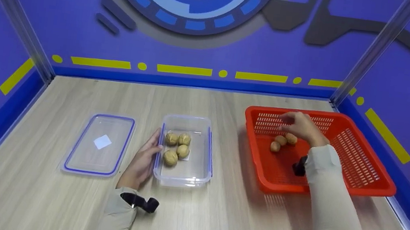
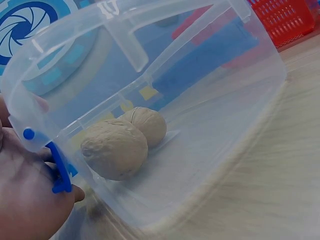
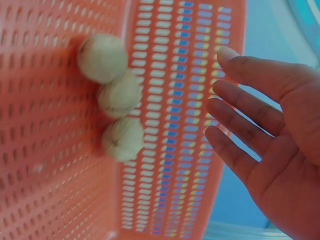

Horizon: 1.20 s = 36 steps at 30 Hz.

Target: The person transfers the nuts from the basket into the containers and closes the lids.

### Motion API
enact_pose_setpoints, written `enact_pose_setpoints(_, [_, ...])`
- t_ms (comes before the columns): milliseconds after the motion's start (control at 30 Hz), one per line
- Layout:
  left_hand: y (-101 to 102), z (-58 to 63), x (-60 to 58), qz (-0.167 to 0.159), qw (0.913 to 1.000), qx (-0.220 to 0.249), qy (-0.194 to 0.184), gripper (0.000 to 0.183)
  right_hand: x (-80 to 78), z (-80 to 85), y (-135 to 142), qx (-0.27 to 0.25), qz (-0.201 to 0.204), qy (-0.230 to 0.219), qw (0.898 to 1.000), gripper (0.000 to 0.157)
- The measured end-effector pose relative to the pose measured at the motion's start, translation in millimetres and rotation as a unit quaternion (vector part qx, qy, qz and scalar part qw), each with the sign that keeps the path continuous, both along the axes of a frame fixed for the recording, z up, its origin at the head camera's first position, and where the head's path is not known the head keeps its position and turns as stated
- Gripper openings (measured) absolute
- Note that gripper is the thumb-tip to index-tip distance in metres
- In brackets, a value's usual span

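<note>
A clear plastic food container with blue side clasps holds several walnuts toward its left side. My left hand grips its left wall, with the thumb at the rim and the fingers along the outside. The left wrist view shows the palm beside a blue clasp. My right hand is over the red plastic basket, fingers spread and slightly bent, with nothing in them. Three walnuts lie together on the basket floor near its far wall, apart from the fingertips in the right wrist view.
The container's clear lid, with a blue seal and a white square on it, lies flat on the wooden table at the left. Blue-purple panels enclose the table at the back and both sides.
</note>
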State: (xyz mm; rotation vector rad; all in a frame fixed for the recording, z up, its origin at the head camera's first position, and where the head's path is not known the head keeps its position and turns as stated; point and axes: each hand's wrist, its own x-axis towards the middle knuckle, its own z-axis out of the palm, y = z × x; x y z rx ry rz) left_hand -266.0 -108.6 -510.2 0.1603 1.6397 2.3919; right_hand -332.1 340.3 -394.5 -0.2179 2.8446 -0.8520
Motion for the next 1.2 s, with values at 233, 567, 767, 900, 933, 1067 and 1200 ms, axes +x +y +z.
enact_pose_setpoints(233, [0.1, 0.3, 0.1, 0.000, 1.0000, -0.003, -0.004, 0.067, 0.8, -10.1, 13.0, 0.012, -0.018, -0.017, 1.000, 0.046])
enact_pose_setpoints(567, [1.7, 2.7, 0.6, 0.006, 0.9997, -0.003, -0.023, 0.067, 1.9, -23.7, 28.5, 0.035, -0.041, -0.068, 0.996, 0.052])
enact_pose_setpoints(767, [-0.5, 1.7, 0.4, 0.005, 0.9999, 0.001, -0.013, 0.066, 1.7, -25.8, 26.4, 0.042, -0.035, -0.070, 0.996, 0.052])
enact_pose_setpoints(900, [-0.1, 1.4, 0.6, 0.005, 0.9999, 0.005, -0.014, 0.067, 2.7, -28.0, 24.3, 0.069, -0.011, -0.059, 0.996, 0.045])
enact_pose_setpoints(933, [0.0, 1.5, 0.8, 0.005, 0.9998, 0.006, -0.017, 0.067, 3.0, -28.9, 24.1, 0.074, -0.005, -0.057, 0.996, 0.043])
enact_pose_setpoints(1067, [0.5, 1.4, 0.1, 0.003, 0.9998, 0.018, -0.010, 0.067, 4.1, -30.2, 23.5, 0.075, 0.008, -0.069, 0.995, 0.037])
enact_pose_setpoints(1200, [0.4, 1.4, 0.0, 0.004, 0.9997, 0.023, -0.007, 0.067, 3.7, -31.1, 24.4, 0.071, 0.013, -0.075, 0.995, 0.037])
